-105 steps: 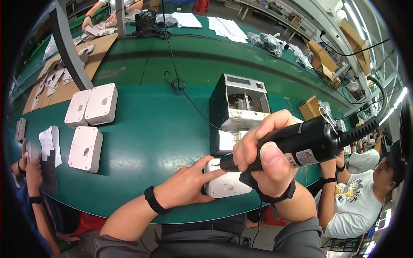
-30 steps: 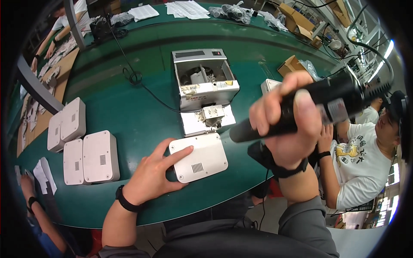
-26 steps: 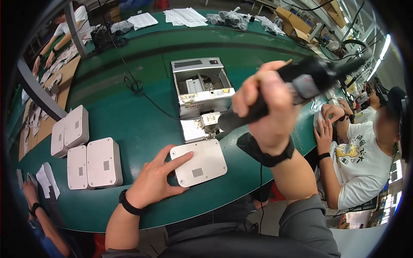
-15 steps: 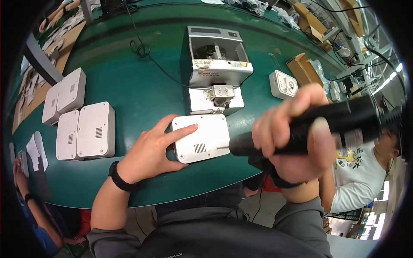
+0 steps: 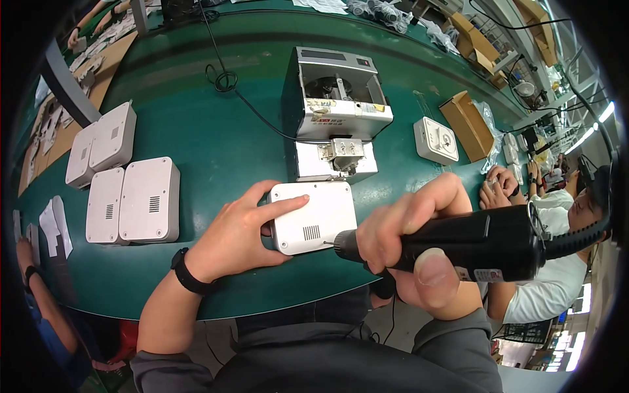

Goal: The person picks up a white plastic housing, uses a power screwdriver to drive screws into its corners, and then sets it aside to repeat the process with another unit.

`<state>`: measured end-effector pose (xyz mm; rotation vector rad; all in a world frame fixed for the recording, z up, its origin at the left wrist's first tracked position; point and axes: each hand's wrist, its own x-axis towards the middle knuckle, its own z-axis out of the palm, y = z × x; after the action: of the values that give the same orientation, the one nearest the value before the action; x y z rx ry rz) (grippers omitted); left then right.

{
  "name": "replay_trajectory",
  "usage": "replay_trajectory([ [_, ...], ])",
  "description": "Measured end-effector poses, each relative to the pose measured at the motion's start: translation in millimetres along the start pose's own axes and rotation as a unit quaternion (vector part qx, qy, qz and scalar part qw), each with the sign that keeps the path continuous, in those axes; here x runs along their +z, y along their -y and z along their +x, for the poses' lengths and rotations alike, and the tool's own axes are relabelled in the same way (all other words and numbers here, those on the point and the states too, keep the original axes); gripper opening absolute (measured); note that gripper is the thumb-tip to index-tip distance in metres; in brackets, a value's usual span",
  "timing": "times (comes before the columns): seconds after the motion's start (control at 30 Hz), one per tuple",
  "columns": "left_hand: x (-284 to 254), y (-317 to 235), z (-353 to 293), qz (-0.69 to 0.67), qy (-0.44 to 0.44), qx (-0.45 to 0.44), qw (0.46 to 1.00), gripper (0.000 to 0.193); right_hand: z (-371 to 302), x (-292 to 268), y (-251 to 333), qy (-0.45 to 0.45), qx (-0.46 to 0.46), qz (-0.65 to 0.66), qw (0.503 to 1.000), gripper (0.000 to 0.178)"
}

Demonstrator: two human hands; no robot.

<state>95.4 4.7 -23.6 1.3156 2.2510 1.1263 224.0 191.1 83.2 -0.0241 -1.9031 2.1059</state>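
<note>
A white plastic housing [image 5: 327, 208] with a slotted vent and corner holes lies flat on the green table. My left hand [image 5: 239, 226] grips its left side, the index finger across the top face and the thumb at the near edge. In my right hand [image 5: 413, 239] is a black corded electric screwdriver [image 5: 481, 239], held nearly level and pointing left. Its thin bit ends at the housing's near side, right of the vent; whether it sits in a hole I cannot tell. Just beyond the housing stands a screw feeder [image 5: 341, 118] with a clear-windowed top.
Several similar white housings [image 5: 151, 196] stand at the left, beside white paper pieces [image 5: 56, 226]. Right of the feeder are a white device [image 5: 436, 139] and an open cardboard box [image 5: 466, 124]. A black cable [image 5: 259, 114] crosses to the feeder. Co-workers' hands [image 5: 499, 188] show at the right.
My right hand has brought the screwdriver lower and left, its bit now closer to the vent. My left hand keeps its grip. The whole view has shifted slightly.
</note>
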Motion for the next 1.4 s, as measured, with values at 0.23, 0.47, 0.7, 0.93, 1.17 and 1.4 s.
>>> replay_trajectory([
  [0.23, -5, -2, 1, -0.027, 0.013, -0.013, 0.999, 0.083, 0, -2, -12, 0.020, -0.027, 0.023, 0.999, 0.048],
  [0.47, -5, -8, 0, -0.002, 0.024, -0.017, 1.000, 0.082, 31, -15, -1, 0.008, -0.146, 0.026, 0.989, 0.033],
  [0.7, -4, -12, -2, 0.011, 0.020, -0.017, 1.000, 0.079, 93, -22, -3, -0.078, -0.206, -0.032, 0.975, 0.017],
  [0.93, -2, -2, -1, -0.019, 0.022, -0.020, 0.999, 0.080, 60, -10, -3, -0.048, -0.133, -0.003, 0.990, 0.022],
  [1.17, -3, 2, -3, -0.015, 0.011, 0.002, 1.000, 0.079, 20, 33, 17, 0.053, -0.106, 0.034, 0.992, 0.037],
  [1.4, 1, 5, -7, 0.005, 0.001, 0.016, 1.000, 0.080, 23, 46, 10, 0.078, -0.071, -0.008, 0.994, 0.042],
])
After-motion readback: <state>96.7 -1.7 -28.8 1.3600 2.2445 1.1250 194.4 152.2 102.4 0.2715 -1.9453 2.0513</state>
